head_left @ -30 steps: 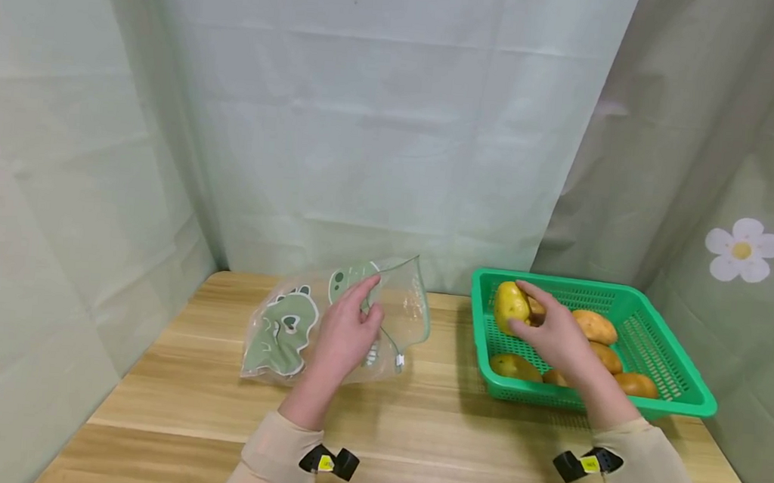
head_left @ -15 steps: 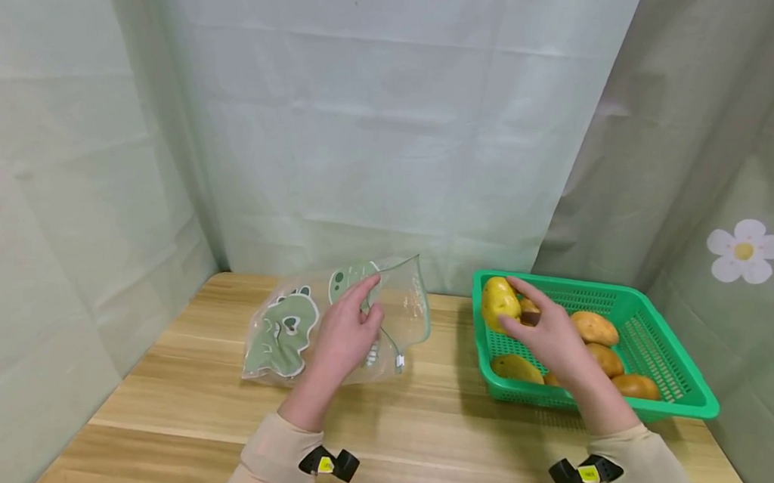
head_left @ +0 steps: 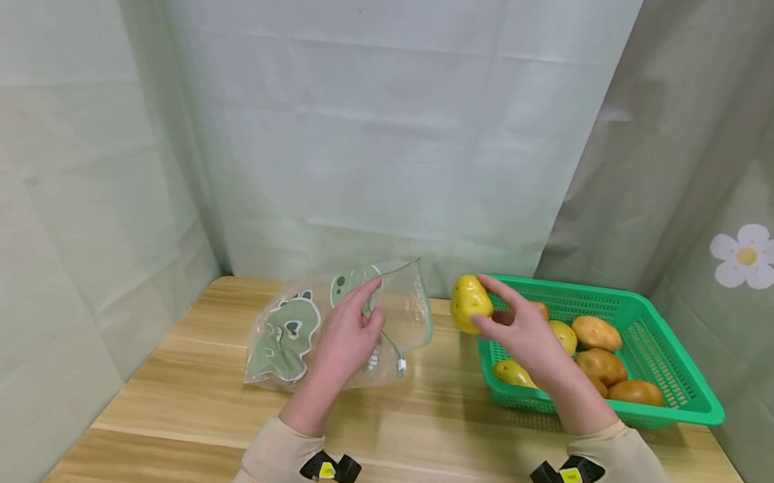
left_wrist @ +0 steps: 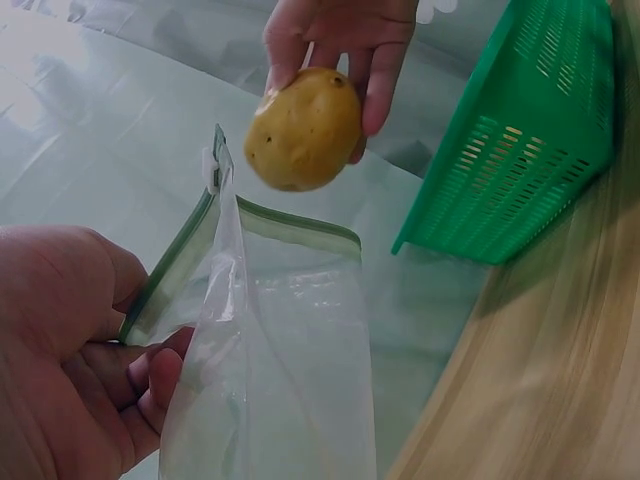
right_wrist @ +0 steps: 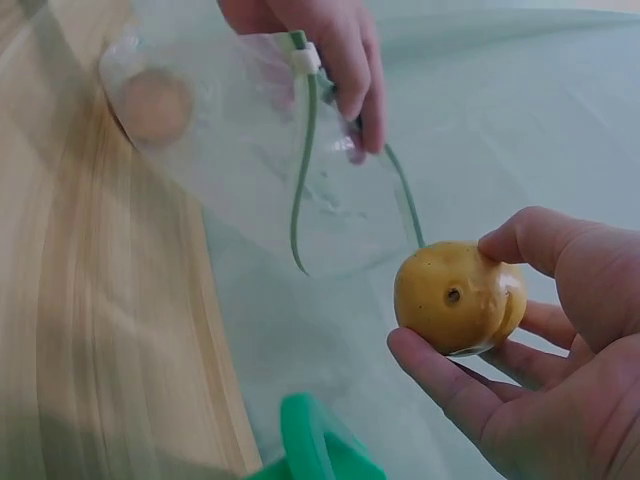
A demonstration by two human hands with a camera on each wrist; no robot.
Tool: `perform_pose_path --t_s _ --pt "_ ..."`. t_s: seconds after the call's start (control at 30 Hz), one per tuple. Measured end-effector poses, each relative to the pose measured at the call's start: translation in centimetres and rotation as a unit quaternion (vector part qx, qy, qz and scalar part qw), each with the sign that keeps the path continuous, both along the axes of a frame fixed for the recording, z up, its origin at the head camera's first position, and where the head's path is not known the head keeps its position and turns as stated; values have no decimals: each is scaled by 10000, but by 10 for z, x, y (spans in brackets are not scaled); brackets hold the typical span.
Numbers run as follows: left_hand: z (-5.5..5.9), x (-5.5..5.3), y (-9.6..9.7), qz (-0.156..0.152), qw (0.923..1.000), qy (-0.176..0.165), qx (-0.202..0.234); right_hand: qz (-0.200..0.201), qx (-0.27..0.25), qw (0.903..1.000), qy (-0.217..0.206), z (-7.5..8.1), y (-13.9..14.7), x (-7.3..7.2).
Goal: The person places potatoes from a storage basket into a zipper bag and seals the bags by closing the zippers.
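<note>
The potato [head_left: 471, 304] gripped in right fingers [right_wrist: 440, 378] has crossed the basket's left rim [head_left: 484, 367], left fingers [left_wrist: 163, 378] holding the open-mouthed bag [head_left: 294, 333].

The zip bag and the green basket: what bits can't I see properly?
Head view: the right hand partly hides some potatoes.
Head view: the left hand covers part of the zip bag.
Right wrist view: the zip bag blurs a round brown thing.
Left wrist view: the green basket hides its contents.

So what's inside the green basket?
Several yellow and brown potatoes lie in the green basket. The right hand and forearm block part of the head view, so I can't tell whether more are hidden there.
</note>
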State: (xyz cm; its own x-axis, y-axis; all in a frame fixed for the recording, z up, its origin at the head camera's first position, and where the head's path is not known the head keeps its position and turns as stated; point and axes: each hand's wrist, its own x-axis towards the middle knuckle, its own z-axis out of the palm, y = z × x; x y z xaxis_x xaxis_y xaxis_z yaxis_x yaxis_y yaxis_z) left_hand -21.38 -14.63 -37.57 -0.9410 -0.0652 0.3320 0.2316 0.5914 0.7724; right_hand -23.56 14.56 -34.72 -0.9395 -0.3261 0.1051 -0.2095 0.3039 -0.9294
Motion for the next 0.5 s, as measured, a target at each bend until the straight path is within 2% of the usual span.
perform_pose_path --t_s 0.27,0.5 --pt "0 3 0 -23 10000 -22 -93 232 -112 9996 -138 -5 -20 1" --pt "3 2 0 30 9998 171 -136 485 -335 9982 -89 -6 -41 -2"
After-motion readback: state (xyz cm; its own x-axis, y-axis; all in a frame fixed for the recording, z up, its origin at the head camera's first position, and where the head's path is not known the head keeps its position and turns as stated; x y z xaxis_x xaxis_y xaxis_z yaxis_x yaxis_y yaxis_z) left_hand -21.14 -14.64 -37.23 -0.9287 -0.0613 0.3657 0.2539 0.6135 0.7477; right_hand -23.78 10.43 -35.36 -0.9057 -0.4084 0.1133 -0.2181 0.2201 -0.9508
